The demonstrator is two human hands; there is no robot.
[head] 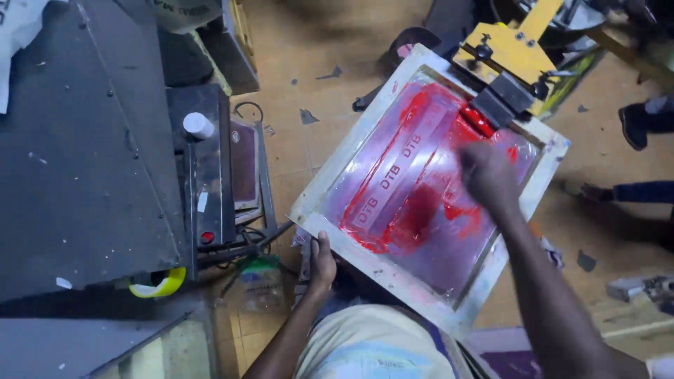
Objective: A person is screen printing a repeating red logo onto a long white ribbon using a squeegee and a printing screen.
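A white-framed printing screen [430, 184] is seen tilted diagonally at the middle of the view, its long axis running from the near left up to the far right, where it is clamped under a yellow hinge bracket [507, 55]. Red ink [414, 210] is smeared across the mesh, thickest along the left side and in a patch near the centre.

The right hand [489, 174] is laid on the mesh toward the far right end, just below the bracket, closed around what appears to be a red-coated blade; the grip is blurred and the tool itself cannot be made out clearly. The left hand [322, 263] is set at the near left corner of the frame, fingers curled over its edge, thumb on top. The screen thus lies between the two hands, with the right hand nearer the ink and the left hand steadying the frame.

To the left, a dark metal machine [84, 154] is seen with a white knob [198, 125], and a roll of yellow tape [160, 285] lies at its near edge. Another person's dark shoes [635, 125] are visible at the far right on the tan floor [302, 42].
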